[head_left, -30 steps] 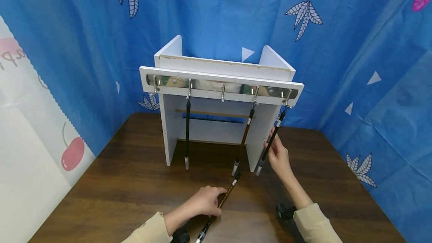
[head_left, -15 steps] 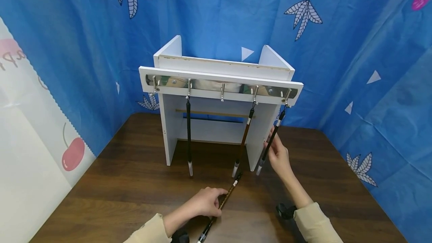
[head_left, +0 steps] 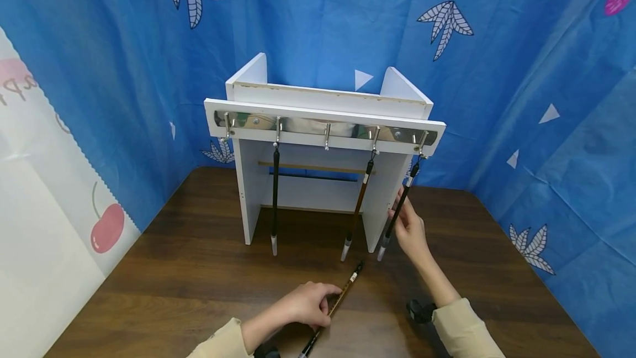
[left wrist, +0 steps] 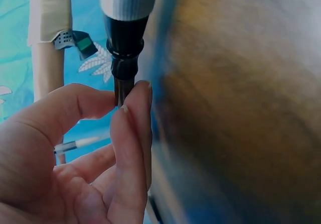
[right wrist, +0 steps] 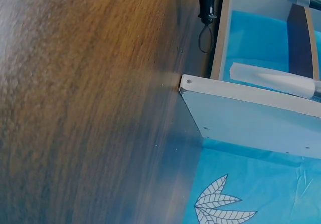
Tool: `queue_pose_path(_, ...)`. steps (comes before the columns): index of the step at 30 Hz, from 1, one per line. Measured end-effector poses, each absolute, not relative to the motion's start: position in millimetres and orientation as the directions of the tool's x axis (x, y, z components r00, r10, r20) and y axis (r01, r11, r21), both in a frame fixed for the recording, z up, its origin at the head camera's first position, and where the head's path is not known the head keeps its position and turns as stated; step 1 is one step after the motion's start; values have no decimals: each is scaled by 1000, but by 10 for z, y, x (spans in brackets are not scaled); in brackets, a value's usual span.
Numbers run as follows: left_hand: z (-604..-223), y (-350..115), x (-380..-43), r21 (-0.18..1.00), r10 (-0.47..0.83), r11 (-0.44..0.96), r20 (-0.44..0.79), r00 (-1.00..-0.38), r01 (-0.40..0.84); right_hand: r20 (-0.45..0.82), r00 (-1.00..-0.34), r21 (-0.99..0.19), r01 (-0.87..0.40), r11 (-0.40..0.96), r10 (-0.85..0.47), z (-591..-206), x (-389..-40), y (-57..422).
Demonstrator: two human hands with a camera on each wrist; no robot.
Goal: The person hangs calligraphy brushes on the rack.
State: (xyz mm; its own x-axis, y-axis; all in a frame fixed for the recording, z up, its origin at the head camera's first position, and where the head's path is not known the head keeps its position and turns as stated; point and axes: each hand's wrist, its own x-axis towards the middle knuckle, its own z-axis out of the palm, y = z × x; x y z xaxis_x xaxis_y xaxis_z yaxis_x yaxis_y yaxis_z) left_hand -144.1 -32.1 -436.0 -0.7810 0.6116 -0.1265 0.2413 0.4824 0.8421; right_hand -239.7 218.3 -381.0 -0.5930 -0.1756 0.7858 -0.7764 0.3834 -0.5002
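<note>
My left hand pinches a calligraphy brush between thumb and fingers. The brush has a patterned brown handle and slants over the table, its black loop end away from me. Its black ferrule end juts past the fingertips in the left wrist view. My right hand rests by the right side panel of a white rack, thumb near the panel's front edge, partly behind a hanging brush. From the rack's hooks hang a black brush, a brown brush and a dark brush.
The metal hook strip runs across the rack's front; its far-left and middle hooks carry no brush. The rack stands on a dark wood table. A blue curtain hangs behind, with a white patterned sheet on the left.
My left hand has shifted slightly right and toward me with the brush, so its loop end has moved off the hanging brown brush's tip. The black hanging brush swings slightly. My right hand stays put.
</note>
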Motion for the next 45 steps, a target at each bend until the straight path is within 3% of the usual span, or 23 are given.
queue_pose_path(25, -4159, -326, -1377, 728, 660, 519, -8, -751, 448, 787, -592, -500, -776, 385, -171, -3798, -2394, 2167)
queue_pose_path(45, -4045, -415, -1404, 834, 655, 355, 101, -749, 422, 792, -583, -485, -781, 394, -182, -3824, -2433, 2197)
